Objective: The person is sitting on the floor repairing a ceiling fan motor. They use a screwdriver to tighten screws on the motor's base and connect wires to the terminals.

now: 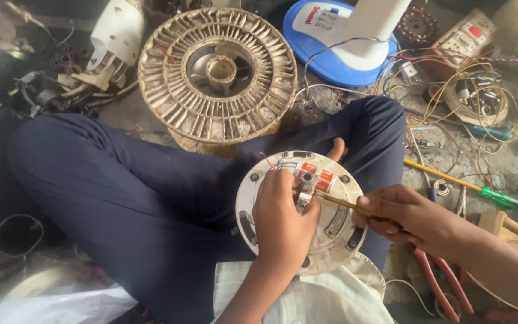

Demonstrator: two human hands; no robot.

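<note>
Down in the person's lap, between the crossed legs in dark trousers (pixel 121 186), sits a round cream motor plate (pixel 337 240), tilted a little toward the camera. Its middle carries a metal shaft stub (pixel 307 177) with an orange-and-white part (pixel 326 178) on either side, and a thin red wire (pixel 268 161) leaves the plate at about 10 o'clock. The left hand (pixel 282 216) lies on the plate's face, covering its 8 o'clock half, fingers curled narrow with the tips touching the parts at the hub; a thumb shows past the rim at 1 o'clock. The right hand (pixel 406 219) comes in from 3 o'clock, closed around a thin yellowish tool (pixel 337 201) whose tip meets the hub just beside the left fingertips; whether it is a screwdriver or a probe cannot be told. At 12 o'clock from the plate a dusty round fan grille (pixel 218 73) lies on the floor. Farther out, toward 1 o'clock, stands a blue-and-white fan base (pixel 343 42). A green-handled screwdriver (pixel 487 195) lies at 3 o'clock, near the right wrist, and red-handled pliers (pixel 436 285) lie at 5 o'clock under that forearm. Tangled yellow and blue wires (pixel 445 90) spread around 2 o'clock.
</note>
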